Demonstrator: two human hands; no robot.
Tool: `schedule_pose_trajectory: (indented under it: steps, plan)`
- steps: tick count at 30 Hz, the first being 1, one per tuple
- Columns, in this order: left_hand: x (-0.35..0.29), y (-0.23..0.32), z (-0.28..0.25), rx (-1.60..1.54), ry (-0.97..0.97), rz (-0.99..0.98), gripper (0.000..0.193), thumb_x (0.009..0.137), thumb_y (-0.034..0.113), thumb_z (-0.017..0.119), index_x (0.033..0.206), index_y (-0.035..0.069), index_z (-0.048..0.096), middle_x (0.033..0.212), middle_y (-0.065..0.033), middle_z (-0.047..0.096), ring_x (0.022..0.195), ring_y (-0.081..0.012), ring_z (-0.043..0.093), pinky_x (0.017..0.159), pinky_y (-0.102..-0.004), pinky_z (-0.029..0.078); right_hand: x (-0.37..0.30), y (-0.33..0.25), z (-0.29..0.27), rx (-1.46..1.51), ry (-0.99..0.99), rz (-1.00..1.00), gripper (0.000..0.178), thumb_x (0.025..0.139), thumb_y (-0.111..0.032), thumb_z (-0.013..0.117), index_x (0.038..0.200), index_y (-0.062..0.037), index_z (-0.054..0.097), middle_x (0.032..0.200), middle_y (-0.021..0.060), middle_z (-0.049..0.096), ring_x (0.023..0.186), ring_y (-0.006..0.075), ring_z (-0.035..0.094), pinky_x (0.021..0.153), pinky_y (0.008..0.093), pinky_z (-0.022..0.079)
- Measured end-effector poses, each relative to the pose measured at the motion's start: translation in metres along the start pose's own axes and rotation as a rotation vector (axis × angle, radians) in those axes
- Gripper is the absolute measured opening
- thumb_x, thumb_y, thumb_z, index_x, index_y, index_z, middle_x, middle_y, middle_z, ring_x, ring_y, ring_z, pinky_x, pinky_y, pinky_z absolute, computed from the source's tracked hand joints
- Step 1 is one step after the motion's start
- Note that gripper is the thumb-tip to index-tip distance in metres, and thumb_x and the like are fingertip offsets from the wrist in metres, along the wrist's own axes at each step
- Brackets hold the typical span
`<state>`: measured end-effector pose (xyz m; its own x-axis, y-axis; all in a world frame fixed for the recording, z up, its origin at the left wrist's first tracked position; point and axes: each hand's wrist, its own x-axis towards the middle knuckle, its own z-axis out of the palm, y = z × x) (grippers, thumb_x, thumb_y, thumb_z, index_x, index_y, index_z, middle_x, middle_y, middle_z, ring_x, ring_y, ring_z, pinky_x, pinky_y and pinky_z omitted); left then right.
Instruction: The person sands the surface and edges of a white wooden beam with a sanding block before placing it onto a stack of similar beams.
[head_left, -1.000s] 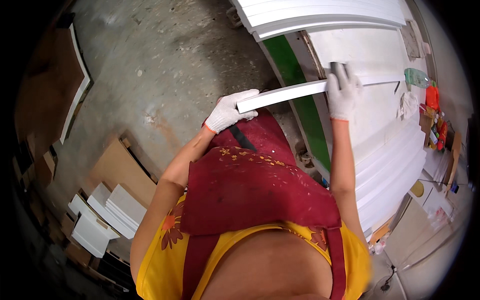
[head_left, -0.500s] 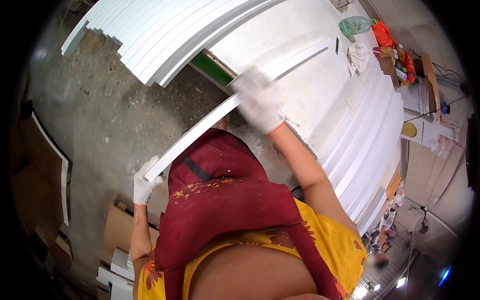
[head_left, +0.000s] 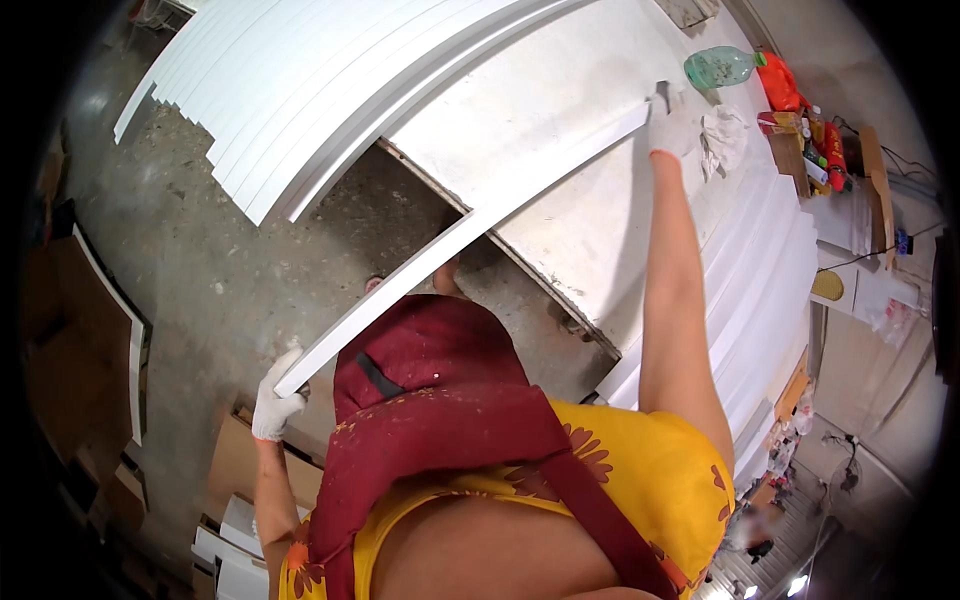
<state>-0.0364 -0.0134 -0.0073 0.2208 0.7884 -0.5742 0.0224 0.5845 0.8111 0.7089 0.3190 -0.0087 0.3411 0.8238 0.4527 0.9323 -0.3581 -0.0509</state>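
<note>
A long white strip runs slantwise from beside my apron up across the white worktable. Its near end is gripped in my gloved left hand, whose fingers are closed around it. My right arm reaches far out over the table. At the strip's far end, my gloved right hand has a small dark flat piece at its fingertips. The fingers seem closed on that piece, though its exact kind is too small to make out.
Many white strips lie side by side at the upper left, and more white strips at the right. Beyond my right hand are a crumpled white cloth, a green plastic bottle and an orange bag. Brown boards stand at far left.
My right hand has moved from the middle of the strip to its far end, and the dark piece that lay on the table is now at its fingertips. My left hand keeps its hold.
</note>
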Motion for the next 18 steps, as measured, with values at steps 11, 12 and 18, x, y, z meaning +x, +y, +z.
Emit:
schedule_pose_trajectory:
  steps: [11, 12, 18]
  plan:
    - [0.006, 0.012, 0.018, -0.125, 0.114, -0.066, 0.067, 0.087, 0.036, 0.070, 0.137, -0.007, 0.060, 0.096, -0.0063, 0.067, 0.065, -0.0104, 0.054, 0.055, -0.0242, 0.040, -0.305, -0.287, -0.188, 1.032, -0.233, -0.928, 0.019, 0.079, -0.027, 0.068, 0.098, -0.0232, 0.072, 0.120, -0.0012, 0.063, 0.106, 0.0231, 0.058, 0.083, 0.0415, 0.047]
    - [0.005, 0.012, 0.018, -0.120, 0.125, -0.067, 0.066, 0.087, 0.035, 0.070, 0.137, -0.007, 0.060, 0.095, -0.0062, 0.067, 0.065, -0.0105, 0.054, 0.054, -0.0242, 0.039, -0.303, -0.276, -0.184, 0.962, -0.381, -0.993, 0.021, 0.080, -0.026, 0.067, 0.100, -0.0243, 0.074, 0.127, -0.0018, 0.062, 0.110, 0.0229, 0.057, 0.086, 0.0419, 0.048]
    - [-0.005, 0.004, 0.017, -0.123, 0.157, -0.080, 0.066, 0.087, 0.034, 0.070, 0.137, -0.007, 0.059, 0.092, -0.0062, 0.067, 0.064, -0.0107, 0.054, 0.053, -0.0241, 0.039, -0.115, -0.137, -0.102, 0.644, -0.443, -0.311, 0.027, 0.094, -0.026, 0.059, 0.116, -0.0173, 0.073, 0.128, 0.0099, 0.066, 0.113, 0.0334, 0.060, 0.097, 0.0452, 0.048]
